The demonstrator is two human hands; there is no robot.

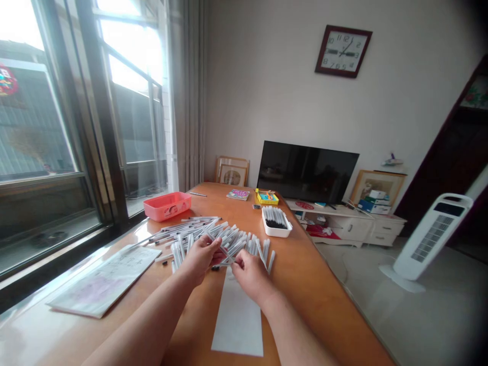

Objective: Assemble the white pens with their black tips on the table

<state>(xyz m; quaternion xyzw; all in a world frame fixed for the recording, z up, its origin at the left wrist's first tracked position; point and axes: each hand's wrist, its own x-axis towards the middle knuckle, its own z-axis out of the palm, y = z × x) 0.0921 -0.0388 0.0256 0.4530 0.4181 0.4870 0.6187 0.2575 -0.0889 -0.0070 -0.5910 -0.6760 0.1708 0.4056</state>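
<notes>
My left hand [202, 256] is closed around a slim clear pen [225, 252] that slants down toward the right. At the lower end of that pen, the fingertips of my right hand [249, 272] are pinched together; exactly what they grip there is partly hidden. Beyond both hands spreads a loose heap of clear-barrelled pens and caps [236, 236]. A long white paper strip [238, 320] lies on the table below my right hand. Back right of the heap, a white tray [278, 231] holds rows of pens or pen parts with black ends.
A red plastic basket [168, 207] stands at the table's left edge, near a paper booklet [109, 279]. Farther back on the wooden table [305, 284] lie a colourful booklet [238, 194] and a yellow box [267, 197]. A white tower fan [429, 241] stands on the floor at right.
</notes>
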